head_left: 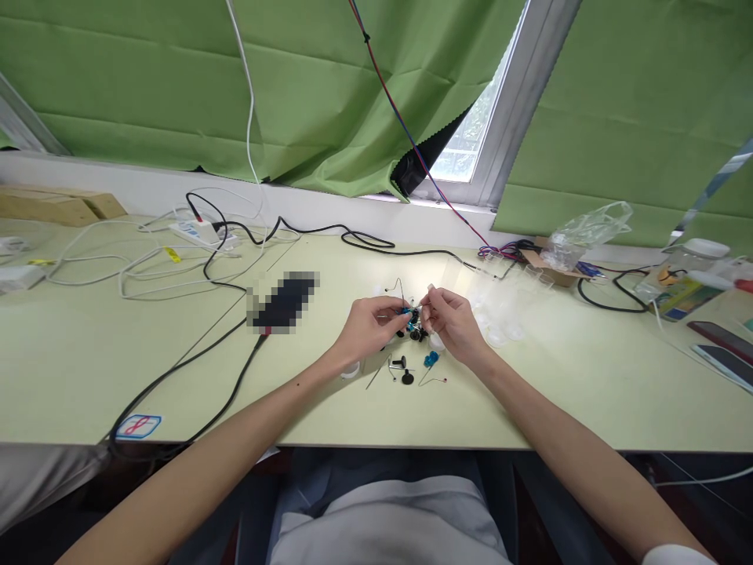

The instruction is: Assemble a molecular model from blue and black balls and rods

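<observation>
My left hand (pixel 372 323) is closed, its thumb and fingertips pinching a small blue plastic part (pixel 405 311). A thin bent wire (pixel 400 284) rises from about that part. Just across from it, my right hand (pixel 454 323) is closed in a pinch; whatever its fingertips hold is too small to make out. Under and between the hands lies a cluster of small black and blue parts, partly hidden by the fingers. Nearer me on the table are black disc-headed pieces (pixel 407 377), another blue part (pixel 431 359) and a bent wire with a red tip (pixel 435 381).
Several clear round plastic pieces (pixel 500 326) lie right of my hands, and a white ring-like piece (pixel 351 370) at the left. A blurred dark device (pixel 285 302) with a black cable is farther left. A power strip (pixel 197 230), cardboard box (pixel 553 263) and jar (pixel 697 255) stand behind.
</observation>
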The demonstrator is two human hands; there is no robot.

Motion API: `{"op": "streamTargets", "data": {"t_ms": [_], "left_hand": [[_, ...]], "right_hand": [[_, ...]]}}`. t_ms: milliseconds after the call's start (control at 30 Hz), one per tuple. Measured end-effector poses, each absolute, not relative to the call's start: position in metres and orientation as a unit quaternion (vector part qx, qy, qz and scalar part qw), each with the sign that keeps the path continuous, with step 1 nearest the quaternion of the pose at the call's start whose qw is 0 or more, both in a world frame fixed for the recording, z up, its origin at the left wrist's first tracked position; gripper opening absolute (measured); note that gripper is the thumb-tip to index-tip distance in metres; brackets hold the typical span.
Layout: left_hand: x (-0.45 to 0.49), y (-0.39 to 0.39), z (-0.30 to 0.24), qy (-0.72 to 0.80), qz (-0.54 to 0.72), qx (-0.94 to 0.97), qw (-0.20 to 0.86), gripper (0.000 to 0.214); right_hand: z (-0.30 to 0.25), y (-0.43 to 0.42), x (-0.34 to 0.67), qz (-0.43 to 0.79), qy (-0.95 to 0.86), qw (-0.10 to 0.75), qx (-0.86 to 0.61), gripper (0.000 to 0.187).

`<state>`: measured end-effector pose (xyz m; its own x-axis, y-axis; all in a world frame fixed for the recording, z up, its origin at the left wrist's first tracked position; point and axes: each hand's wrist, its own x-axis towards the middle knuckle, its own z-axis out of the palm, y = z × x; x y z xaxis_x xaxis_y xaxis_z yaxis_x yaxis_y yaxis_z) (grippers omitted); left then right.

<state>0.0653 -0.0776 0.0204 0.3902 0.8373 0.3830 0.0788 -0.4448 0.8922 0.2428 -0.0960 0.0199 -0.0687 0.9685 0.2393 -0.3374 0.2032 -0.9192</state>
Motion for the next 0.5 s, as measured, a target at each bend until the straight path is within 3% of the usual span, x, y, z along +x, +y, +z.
{"op": "streamTargets", "data": {"t_ms": [167,500], "left_hand": [[0.0660,-0.0792,0.0209,0.319,0.442,0.737,0.400,0.024],[0.0651,-0.0804,0.0226,0.317,0.443,0.736,0.402,0.024]], "right_hand": [[0.0195,-0.0951,0.2438,0.545,-0.480,0.596,-0.343,0.040],[0.0192,-0.0928,0.2446,0.629,-0.413,0.585,-0.301,0.025]]}}
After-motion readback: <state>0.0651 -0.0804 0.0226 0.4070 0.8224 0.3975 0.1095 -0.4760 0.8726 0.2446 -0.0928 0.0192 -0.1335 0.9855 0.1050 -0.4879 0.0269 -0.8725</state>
